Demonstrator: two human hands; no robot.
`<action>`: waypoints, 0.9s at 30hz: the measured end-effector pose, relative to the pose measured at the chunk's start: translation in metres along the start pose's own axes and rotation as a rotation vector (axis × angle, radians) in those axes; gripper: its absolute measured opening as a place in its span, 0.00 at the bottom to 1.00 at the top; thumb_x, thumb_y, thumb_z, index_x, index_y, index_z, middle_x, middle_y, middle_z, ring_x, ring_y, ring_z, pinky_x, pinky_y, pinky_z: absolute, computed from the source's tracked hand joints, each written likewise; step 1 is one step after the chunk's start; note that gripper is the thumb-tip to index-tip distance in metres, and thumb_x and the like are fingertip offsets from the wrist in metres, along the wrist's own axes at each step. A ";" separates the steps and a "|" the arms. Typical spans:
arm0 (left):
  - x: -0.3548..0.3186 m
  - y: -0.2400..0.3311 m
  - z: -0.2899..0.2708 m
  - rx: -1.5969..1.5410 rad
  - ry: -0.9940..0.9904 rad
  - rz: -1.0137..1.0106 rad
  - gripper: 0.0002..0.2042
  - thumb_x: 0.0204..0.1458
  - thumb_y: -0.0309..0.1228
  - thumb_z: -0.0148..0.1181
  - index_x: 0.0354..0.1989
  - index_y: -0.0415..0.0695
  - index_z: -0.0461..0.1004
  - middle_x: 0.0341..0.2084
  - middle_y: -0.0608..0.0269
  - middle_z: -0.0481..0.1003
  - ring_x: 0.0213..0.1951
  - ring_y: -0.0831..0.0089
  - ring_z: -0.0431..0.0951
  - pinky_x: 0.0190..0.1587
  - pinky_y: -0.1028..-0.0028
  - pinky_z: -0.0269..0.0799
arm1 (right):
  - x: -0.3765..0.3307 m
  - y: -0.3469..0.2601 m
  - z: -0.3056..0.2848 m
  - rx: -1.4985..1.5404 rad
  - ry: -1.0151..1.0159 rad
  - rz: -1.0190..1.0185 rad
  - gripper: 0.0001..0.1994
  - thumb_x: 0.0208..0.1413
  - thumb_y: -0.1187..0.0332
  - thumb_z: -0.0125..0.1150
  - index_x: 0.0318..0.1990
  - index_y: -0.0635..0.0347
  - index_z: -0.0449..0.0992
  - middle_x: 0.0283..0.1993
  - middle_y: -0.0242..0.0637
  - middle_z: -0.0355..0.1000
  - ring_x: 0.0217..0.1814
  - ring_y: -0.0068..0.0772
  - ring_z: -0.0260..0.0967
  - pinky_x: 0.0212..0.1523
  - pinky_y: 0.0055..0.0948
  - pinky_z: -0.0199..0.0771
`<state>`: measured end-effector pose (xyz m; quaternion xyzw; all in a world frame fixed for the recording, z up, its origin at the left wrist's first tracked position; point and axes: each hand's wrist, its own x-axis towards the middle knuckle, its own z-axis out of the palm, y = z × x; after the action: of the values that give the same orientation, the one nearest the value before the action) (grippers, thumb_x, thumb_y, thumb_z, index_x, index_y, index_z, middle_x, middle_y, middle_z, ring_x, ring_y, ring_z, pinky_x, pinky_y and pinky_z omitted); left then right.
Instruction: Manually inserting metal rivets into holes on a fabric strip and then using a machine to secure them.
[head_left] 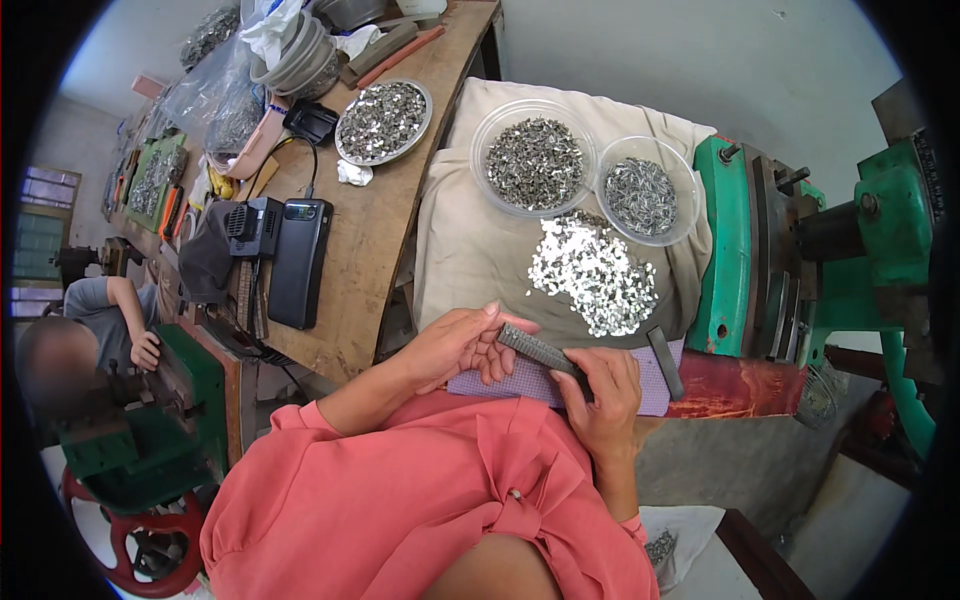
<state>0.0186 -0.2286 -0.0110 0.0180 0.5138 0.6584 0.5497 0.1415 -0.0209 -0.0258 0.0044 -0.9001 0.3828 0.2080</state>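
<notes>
My right hand (607, 398) is closed round the near end of a grey metal bar (541, 351) with a ridged, toothed face. The bar slants up and to the left over a purple textured mat (520, 384). At its far end is my left hand (462, 347), palm turned up and fingers spread apart. I cannot tell whether those fingers touch the bar. A second dark flat bar (664, 364) lies at the mat's right end. Just beyond, a loose pile of small shiny metal pieces (592, 278) is spread on a beige cloth (455, 250).
Behind the pile stand two clear tubs (592, 150) of small metal parts. A green machine (722, 250) rises on the right. On the left, a wooden table (365, 262) carries a bowl of metal pieces (383, 122) and a black power bank (298, 265). Another person (130, 300) sits far left at a green machine.
</notes>
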 end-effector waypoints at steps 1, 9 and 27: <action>0.000 0.000 0.000 0.001 0.000 0.000 0.32 0.71 0.51 0.29 0.62 0.35 0.69 0.30 0.59 0.75 0.29 0.78 0.74 0.34 0.79 0.73 | 0.000 0.000 0.000 0.000 0.001 0.000 0.16 0.44 0.71 0.75 0.43 0.58 0.79 0.38 0.36 0.73 0.38 0.41 0.70 0.40 0.37 0.67; -0.001 -0.001 0.001 0.017 0.019 0.008 0.31 0.72 0.49 0.30 0.62 0.34 0.68 0.30 0.58 0.75 0.29 0.77 0.74 0.34 0.78 0.73 | -0.001 0.001 0.001 0.021 0.004 0.001 0.16 0.44 0.71 0.75 0.42 0.58 0.80 0.37 0.36 0.73 0.38 0.41 0.70 0.40 0.37 0.67; -0.002 -0.006 0.011 0.907 0.225 0.340 0.14 0.56 0.25 0.63 0.50 0.40 0.78 0.31 0.59 0.72 0.31 0.69 0.77 0.35 0.71 0.72 | -0.012 0.008 -0.009 -0.111 -0.034 0.032 0.16 0.42 0.72 0.75 0.41 0.57 0.81 0.36 0.35 0.73 0.39 0.41 0.69 0.43 0.37 0.65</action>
<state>0.0296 -0.2235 -0.0090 0.2678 0.7944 0.4466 0.3126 0.1545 -0.0113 -0.0304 -0.0152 -0.9234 0.3353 0.1862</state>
